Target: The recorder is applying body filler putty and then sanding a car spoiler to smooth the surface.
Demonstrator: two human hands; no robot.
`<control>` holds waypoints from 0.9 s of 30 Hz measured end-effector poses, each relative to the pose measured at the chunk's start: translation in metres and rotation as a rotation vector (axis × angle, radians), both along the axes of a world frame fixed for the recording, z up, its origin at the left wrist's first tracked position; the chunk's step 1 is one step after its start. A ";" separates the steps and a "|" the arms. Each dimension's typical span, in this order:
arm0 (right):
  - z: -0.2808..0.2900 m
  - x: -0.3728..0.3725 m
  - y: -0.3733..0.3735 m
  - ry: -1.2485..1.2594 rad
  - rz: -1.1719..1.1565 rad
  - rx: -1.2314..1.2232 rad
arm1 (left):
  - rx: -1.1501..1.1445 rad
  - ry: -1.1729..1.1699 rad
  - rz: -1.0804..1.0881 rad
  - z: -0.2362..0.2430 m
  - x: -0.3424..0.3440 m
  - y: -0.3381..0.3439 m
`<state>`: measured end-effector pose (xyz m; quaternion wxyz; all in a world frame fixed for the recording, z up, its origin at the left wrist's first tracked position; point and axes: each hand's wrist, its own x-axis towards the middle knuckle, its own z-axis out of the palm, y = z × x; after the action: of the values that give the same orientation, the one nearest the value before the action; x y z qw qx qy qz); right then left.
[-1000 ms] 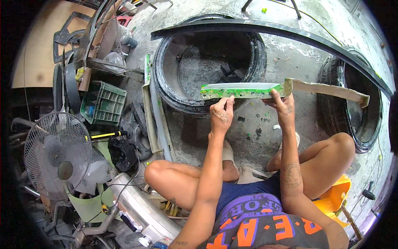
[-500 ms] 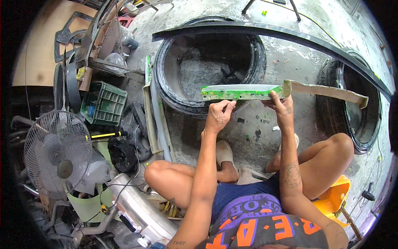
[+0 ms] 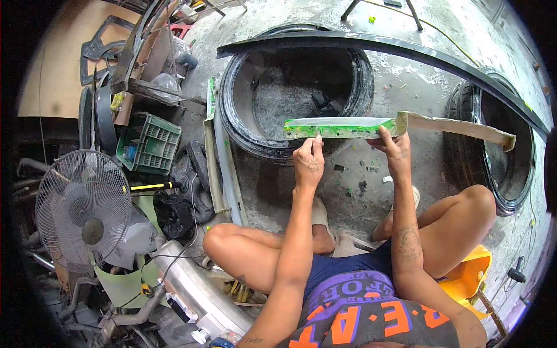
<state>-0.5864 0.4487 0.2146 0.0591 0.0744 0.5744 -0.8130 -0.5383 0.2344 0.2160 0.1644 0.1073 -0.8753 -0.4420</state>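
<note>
A long narrow moulded strip [image 3: 342, 129] is held level in front of me. Its left part is green and white, and a beige, rough-edged length runs on to the right. My right hand [image 3: 397, 152] is closed around the strip near the raised bend, thumb on the front face. At the lower edge of the green part, my left hand [image 3: 309, 162] has thumb and forefinger pinched together, touching the strip. Whatever lies between those fingertips is too small to make out. Small green and dark scraps [image 3: 362, 187] lie on the floor below.
A large tyre [image 3: 226, 98] lies beyond the strip, another tyre [image 3: 455, 139] at right. A long black trim piece [image 3: 348, 40] spans both. To the left are a similar strip [image 3: 210, 156], green crate [image 3: 152, 142], fan [image 3: 84, 211] and metal silencer [image 3: 200, 290]. A yellow stool [image 3: 473, 269] sits at right.
My left hand has shifted slightly left along the strip's lower edge and turned more upright. My right hand keeps its hold in nearly the same place.
</note>
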 end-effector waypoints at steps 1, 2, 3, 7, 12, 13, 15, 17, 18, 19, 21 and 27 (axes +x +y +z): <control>0.001 0.001 0.000 -0.006 0.005 -0.014 | 0.000 0.001 -0.002 0.000 -0.001 0.000; 0.001 0.000 -0.001 -0.005 0.004 -0.014 | -0.010 -0.006 0.000 0.000 -0.002 0.001; 0.000 0.001 -0.001 0.006 -0.005 -0.012 | -0.017 -0.013 0.000 0.001 -0.003 0.002; -0.002 0.001 0.001 0.015 -0.018 -0.013 | 0.010 -0.012 -0.017 0.003 -0.005 0.003; -0.005 0.001 0.001 0.006 -0.014 -0.015 | 0.051 -0.021 -0.027 -0.001 -0.004 0.005; -0.004 0.001 0.001 0.000 -0.006 -0.010 | 0.051 -0.021 -0.027 -0.003 -0.005 0.004; -0.004 0.001 0.000 0.006 -0.008 -0.013 | 0.068 -0.032 -0.007 -0.005 -0.005 0.001; -0.003 0.001 -0.001 0.011 -0.009 -0.016 | 0.057 -0.013 0.002 -0.008 -0.005 0.002; -0.003 0.001 -0.001 0.008 -0.010 -0.008 | 0.048 0.007 0.008 -0.008 -0.006 0.004; -0.002 0.001 -0.001 0.006 -0.011 0.000 | 0.050 0.007 0.007 -0.008 -0.005 0.004; -0.002 0.001 0.000 0.002 -0.022 0.001 | 0.039 -0.073 -0.048 -0.006 -0.004 0.001; 0.003 0.003 0.000 -0.001 -0.011 0.020 | 0.068 -0.055 -0.062 -0.004 -0.004 0.000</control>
<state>-0.5835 0.4487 0.2178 0.0540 0.0785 0.5821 -0.8075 -0.5427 0.2344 0.2119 0.1230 0.0977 -0.8669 -0.4731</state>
